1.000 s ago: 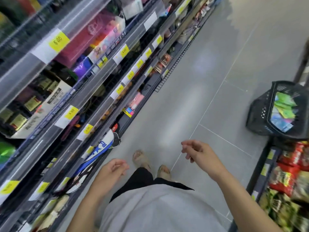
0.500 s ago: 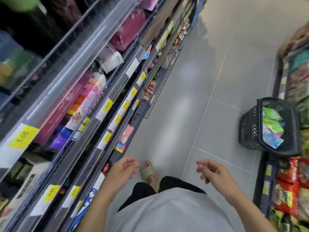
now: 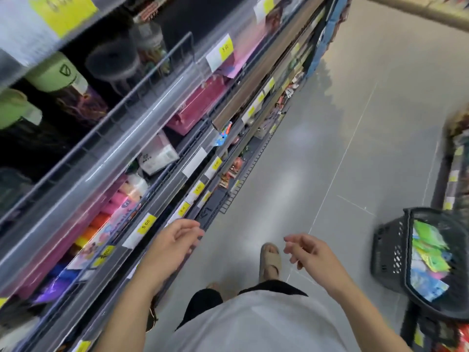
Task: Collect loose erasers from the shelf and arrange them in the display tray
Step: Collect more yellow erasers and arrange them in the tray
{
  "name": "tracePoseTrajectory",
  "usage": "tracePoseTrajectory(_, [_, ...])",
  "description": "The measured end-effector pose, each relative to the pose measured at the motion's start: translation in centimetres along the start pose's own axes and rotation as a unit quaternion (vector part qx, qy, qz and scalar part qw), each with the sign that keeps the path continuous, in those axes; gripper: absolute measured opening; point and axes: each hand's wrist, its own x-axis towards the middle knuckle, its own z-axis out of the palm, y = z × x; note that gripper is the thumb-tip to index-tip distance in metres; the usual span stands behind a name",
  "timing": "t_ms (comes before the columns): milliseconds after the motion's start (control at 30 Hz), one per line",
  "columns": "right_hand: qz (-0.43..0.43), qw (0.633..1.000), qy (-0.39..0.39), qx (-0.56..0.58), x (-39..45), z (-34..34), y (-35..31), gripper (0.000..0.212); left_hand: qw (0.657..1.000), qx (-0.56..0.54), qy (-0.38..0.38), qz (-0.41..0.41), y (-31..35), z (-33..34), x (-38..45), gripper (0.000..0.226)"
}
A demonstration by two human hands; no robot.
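Shelving: your tiered metal shelf unit (image 3: 162, 138) with clear plastic edge strips and yellow price tags.
Left hand: your left hand (image 3: 170, 250), fingers loosely curled, holding nothing, just beside the shelf edge.
Right hand: your right hand (image 3: 313, 255), relaxed, empty, away from the shelf.
Basket: black perforated plastic basket (image 3: 392, 252), far from the shelf.
Erasers, tray: blurred; cannot be made out.

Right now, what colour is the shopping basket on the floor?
The shopping basket is black, with perforated sides; the head view shows it best.
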Motion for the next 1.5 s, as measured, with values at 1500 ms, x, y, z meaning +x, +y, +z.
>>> tracePoseTrajectory(1500, [-0.64, 0.431, -0.265, -0.578, -2.1, 21.1, -57.0, 0.037, 0.691, 0.393, 0.592, 0.133, 24.7, -15.8, -12.2, 0.053])
